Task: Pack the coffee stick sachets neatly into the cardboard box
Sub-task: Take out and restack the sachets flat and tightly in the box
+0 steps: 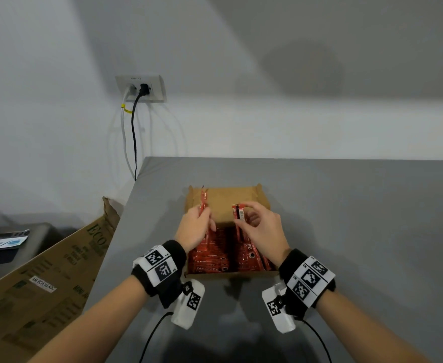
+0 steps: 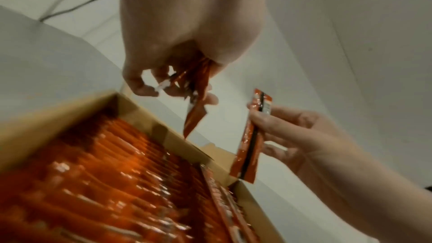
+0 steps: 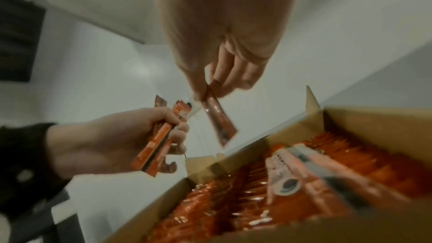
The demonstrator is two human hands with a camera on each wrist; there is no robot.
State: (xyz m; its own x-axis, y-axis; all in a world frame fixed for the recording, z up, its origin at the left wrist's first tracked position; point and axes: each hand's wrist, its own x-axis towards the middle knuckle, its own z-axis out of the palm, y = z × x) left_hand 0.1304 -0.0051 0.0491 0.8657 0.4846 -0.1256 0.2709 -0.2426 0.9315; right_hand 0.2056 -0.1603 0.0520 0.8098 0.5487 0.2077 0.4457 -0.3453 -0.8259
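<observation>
Head view shows a grey counter (image 1: 346,231) set against a white wall (image 1: 241,74). At the counter's left edge leans a large flattened carton (image 1: 44,279) with green print. An open cardboard box (image 1: 228,200) sits on the counter near its left edge, toward the near side; its far flap lies folded back. Red coffee sachets (image 1: 215,255) fill the near part of the box in tight rows, standing on edge; the far part shows bare cardboard.

Both hands are raised over the box, apart from one another. The left hand (image 1: 195,227) has its fingers curled round a small bundle of sachets (image 1: 204,203), which stands nearly upright above the box's left side; the wrist views show several sticks in this grip, the count not determinable. The right hand (image 1: 263,229) pinches one sachet (image 1: 239,213) between thumb and fingertips, near its upper end, and the stick hangs down toward the packed rows on the right side of the box. From the pictures it cannot be told whether its lower end touches them.

Each wrist carries a black band with black-and-white markers and a white camera unit (image 1: 189,303) with a trailing cable.

A wall socket (image 1: 141,87) above the counter's far left corner holds two plugs, one white lead and one black.
</observation>
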